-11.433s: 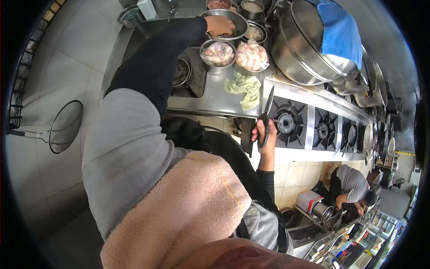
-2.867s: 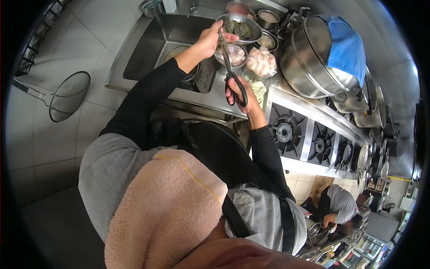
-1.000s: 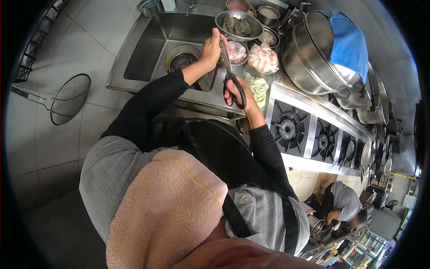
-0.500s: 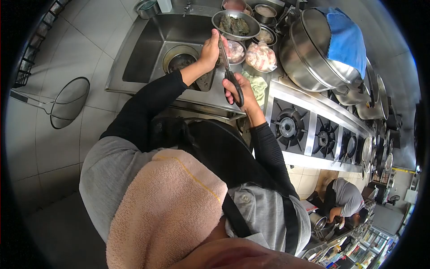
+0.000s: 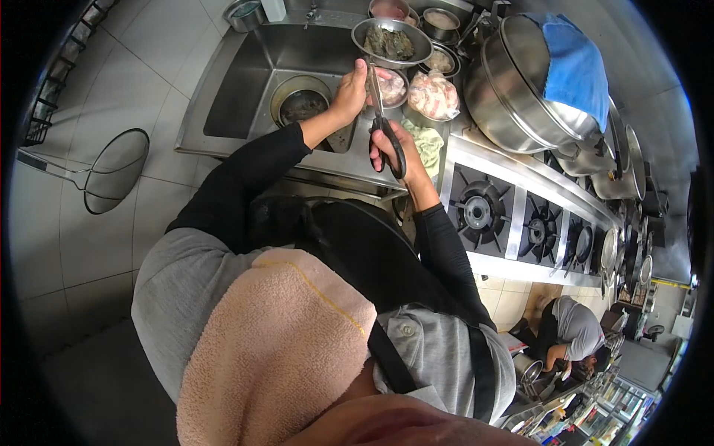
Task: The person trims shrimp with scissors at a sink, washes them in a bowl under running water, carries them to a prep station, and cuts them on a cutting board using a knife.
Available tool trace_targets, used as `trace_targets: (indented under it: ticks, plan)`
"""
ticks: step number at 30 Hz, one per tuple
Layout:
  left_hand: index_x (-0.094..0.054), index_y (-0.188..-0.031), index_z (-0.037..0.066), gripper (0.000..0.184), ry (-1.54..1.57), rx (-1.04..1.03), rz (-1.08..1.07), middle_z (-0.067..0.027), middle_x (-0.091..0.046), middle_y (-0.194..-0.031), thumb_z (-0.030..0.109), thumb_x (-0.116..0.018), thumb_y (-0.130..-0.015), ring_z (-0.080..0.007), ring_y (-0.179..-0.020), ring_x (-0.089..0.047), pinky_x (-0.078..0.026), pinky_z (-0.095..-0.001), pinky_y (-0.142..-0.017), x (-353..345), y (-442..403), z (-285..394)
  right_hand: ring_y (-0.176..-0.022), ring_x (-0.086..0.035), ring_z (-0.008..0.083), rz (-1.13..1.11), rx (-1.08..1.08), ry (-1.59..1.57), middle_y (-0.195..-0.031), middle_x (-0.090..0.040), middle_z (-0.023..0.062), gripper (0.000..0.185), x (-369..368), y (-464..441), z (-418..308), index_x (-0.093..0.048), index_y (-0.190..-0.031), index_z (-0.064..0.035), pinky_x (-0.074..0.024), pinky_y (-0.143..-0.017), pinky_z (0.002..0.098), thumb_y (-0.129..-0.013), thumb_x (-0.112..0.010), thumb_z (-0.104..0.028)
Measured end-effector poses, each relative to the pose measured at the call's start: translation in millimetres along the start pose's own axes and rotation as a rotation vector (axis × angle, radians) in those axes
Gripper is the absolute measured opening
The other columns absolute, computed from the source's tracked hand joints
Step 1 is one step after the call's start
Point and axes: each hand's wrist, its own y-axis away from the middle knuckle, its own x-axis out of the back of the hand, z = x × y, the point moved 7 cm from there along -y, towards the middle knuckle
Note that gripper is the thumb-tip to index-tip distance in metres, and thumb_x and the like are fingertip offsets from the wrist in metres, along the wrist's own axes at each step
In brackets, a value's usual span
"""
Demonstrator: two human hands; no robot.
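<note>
Right hand point(image 5: 387, 145): fingers wrapped round the handles of the scissors point(image 5: 378, 108), held just right of the sink point(image 5: 297, 50), points away from the body. Left hand point(image 5: 349, 95), at the sink's right end: thumb and fingers spread about the blade tips; cannot tell whether they pinch anything. Judged risk: a slipped grip or sudden closing could nick left fingers. Edges: bowl point(image 5: 425, 47) right of the sink crowds the tips; more room leftward, over the sink.

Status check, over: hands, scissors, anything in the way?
Right hand gripping scissors, pointing away from the body. Left hand by the blades; its hold unclear. Steel bowl of dark pieces just beyond; nothing visibly blocking.
</note>
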Motion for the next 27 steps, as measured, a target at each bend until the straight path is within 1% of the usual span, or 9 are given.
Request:
trace_targets:
  ticks: [4,7,10,13,18,19,22,23,27]
  plan:
    - [-0.068,-0.119,0.006,0.075,-0.024,-0.03,-0.04,-0.0033,-0.069,-0.09,0.061,-0.018,-0.106,-0.0067,-0.067,-0.056,-0.041,-0.022,-0.055,4,-3,-1,-0.043,-0.05,0.0102,0.006,-0.064,0.122,-0.061,-0.058,0.0018,0.037,2,3,1,-0.056,-0.091,-0.0042,-0.0393,-0.041,0.024,-0.09,-0.078,-0.033]
    - [-0.066,-0.125,0.007,0.072,-0.039,-0.059,-0.053,-0.0032,-0.069,-0.089,0.059,-0.018,-0.107,-0.0062,-0.066,-0.054,-0.041,-0.0226,-0.055,6,-2,-4,-0.043,-0.051,0.0105,-0.004,-0.044,0.085,-0.061,-0.058,0.0023,0.037,4,2,7,-0.056,-0.091,-0.004,-0.0399,-0.042,0.0242,-0.091,-0.077,-0.034]
    - [-0.063,-0.127,0.007,0.066,0.035,-0.014,-0.029,0.0017,-0.058,-0.074,0.056,-0.024,-0.108,-0.0059,-0.061,-0.05,-0.044,-0.0228,-0.056,3,2,-8,-0.043,-0.051,0.0108,0.002,-0.035,0.055,-0.062,-0.059,0.0029,0.036,2,1,5,-0.056,-0.091,-0.0042,-0.0403,-0.042,0.0243,-0.091,-0.077,-0.034]
    - [-0.063,-0.13,0.008,0.065,-0.004,-0.049,-0.115,0.0017,-0.058,-0.074,0.056,-0.025,-0.108,-0.0059,-0.061,-0.05,-0.044,-0.0219,-0.057,6,3,3,-0.045,-0.053,0.0113,-0.001,-0.07,0.128,-0.063,-0.059,0.0036,0.037,2,-1,3,-0.055,-0.092,-0.0042,-0.0411,-0.042,0.0246,-0.091,-0.076,-0.034]
    - [-0.062,-0.135,0.009,0.062,-0.01,-0.042,-0.051,0.0029,-0.056,-0.073,0.054,-0.026,-0.109,-0.0056,-0.061,-0.048,-0.043,-0.0217,-0.057,8,3,6,-0.049,-0.053,0.0128,-0.02,-0.084,0.099,-0.067,-0.058,0.0046,0.037,-3,5,11,-0.058,-0.102,-0.0022,-0.0426,-0.044,0.0251,-0.095,-0.071,-0.036]
    - [-0.062,-0.135,0.009,0.062,-0.021,-0.037,-0.062,0.0032,-0.057,-0.073,0.053,-0.027,-0.109,-0.0055,-0.062,-0.048,-0.043,-0.0217,-0.057,8,3,1,-0.046,-0.054,0.0125,-0.024,-0.057,0.017,-0.065,-0.058,0.0036,0.036,-5,5,10,-0.055,-0.094,-0.004,-0.043,-0.043,0.0251,-0.093,-0.074,-0.034]
    - [-0.062,-0.135,0.009,0.06,-0.004,-0.04,-0.048,0.0036,-0.057,-0.075,0.052,-0.028,-0.109,-0.0052,-0.062,-0.049,-0.043,-0.0216,-0.058,7,5,-10,-0.047,-0.054,0.0127,-0.021,-0.001,-0.011,-0.065,-0.058,0.0038,0.037,-4,-4,1,-0.055,-0.094,-0.0038,-0.0432,-0.043,0.025,-0.093,-0.074,-0.035]
    - [-0.062,-0.135,0.01,0.06,0.007,-0.044,-0.04,0.0037,-0.057,-0.075,0.052,-0.028,-0.109,-0.0051,-0.062,-0.049,-0.043,-0.0216,-0.058,7,5,-12,-0.049,-0.053,0.013,-0.023,-0.01,0.038,-0.066,-0.058,0.0047,0.036,-1,-8,8,-0.058,-0.105,-0.0018,-0.0433,-0.045,0.0261,-0.096,-0.069,-0.035]
    - [-0.061,-0.136,0.01,0.059,0.053,0.003,-0.015,0.0036,-0.055,-0.072,0.051,-0.028,-0.109,-0.0054,-0.061,-0.048,-0.043,-0.0219,-0.058,4,5,-8,-0.042,-0.048,0.0109,0.027,-0.047,0.138,-0.064,-0.056,0.0029,0.033,-6,-3,4,-0.056,-0.099,-0.0033,-0.0394,-0.04,0.024,-0.095,-0.072,-0.033]
